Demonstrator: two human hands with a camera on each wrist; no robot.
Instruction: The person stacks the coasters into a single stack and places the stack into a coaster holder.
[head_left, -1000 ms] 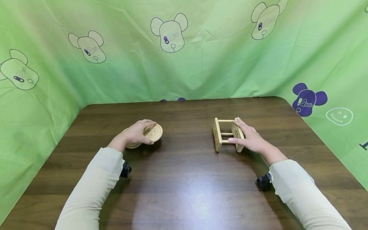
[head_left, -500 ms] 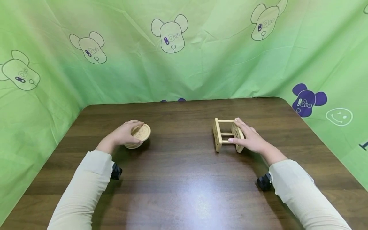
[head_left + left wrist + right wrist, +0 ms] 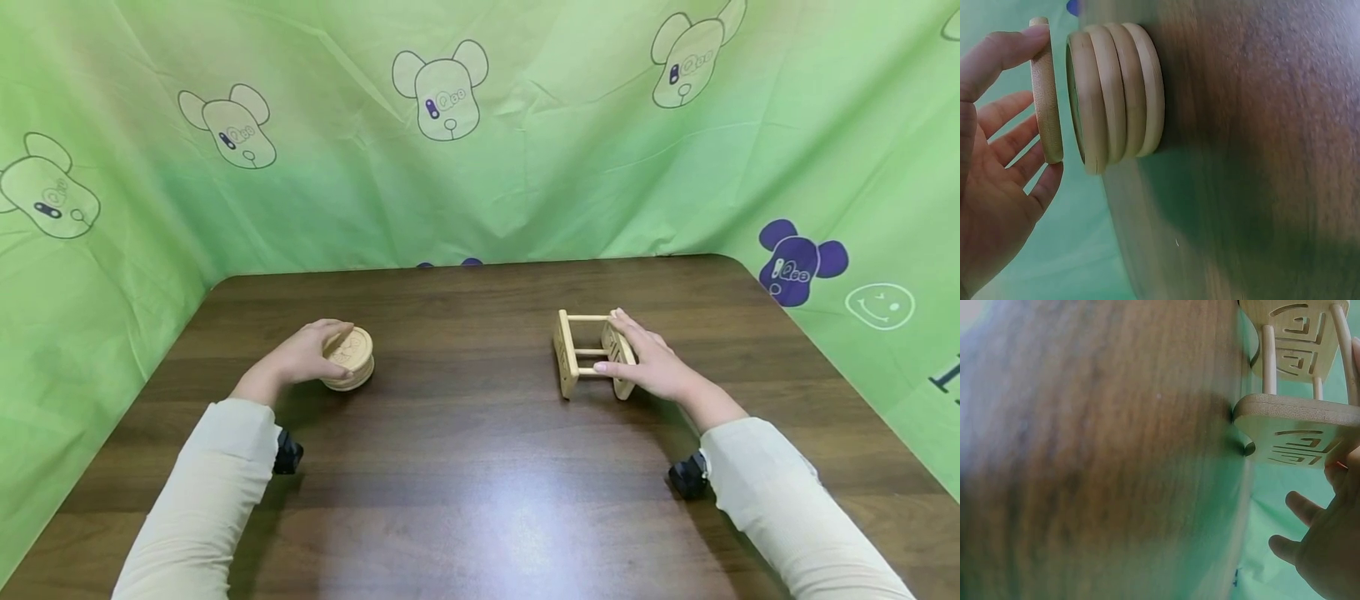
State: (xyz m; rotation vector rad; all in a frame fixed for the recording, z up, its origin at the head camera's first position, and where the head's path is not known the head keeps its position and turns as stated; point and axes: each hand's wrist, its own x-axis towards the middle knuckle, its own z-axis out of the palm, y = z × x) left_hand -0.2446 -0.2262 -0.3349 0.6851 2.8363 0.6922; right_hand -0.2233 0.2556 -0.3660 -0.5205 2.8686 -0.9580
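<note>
Between thumb and fingertips my left hand [image 3: 300,354] pinches a round wooden coaster [image 3: 1046,106], carved on its top face in the head view. Directly below it, a stack of several similar coasters [image 3: 1119,94] stands on the table; a narrow gap separates the two in the left wrist view. To the right, a small wooden coaster rack [image 3: 567,358] has two cut-out side panels joined by thin rods. My right hand [image 3: 656,367] grips its right panel, thumb reaching inside near a rod and index finger at the top. In the right wrist view two fingers [image 3: 1300,509] stick out free of the panel.
The brown wooden table [image 3: 465,450] spreads between and in front of both hands. A green printed cloth [image 3: 525,183] hangs along its back and sides. Black wrist cameras [image 3: 688,477] sit under both cuffs.
The left hand has moved left with its coaster, from off to the right of the stack to right over it. The right hand and the rack have stayed in place.
</note>
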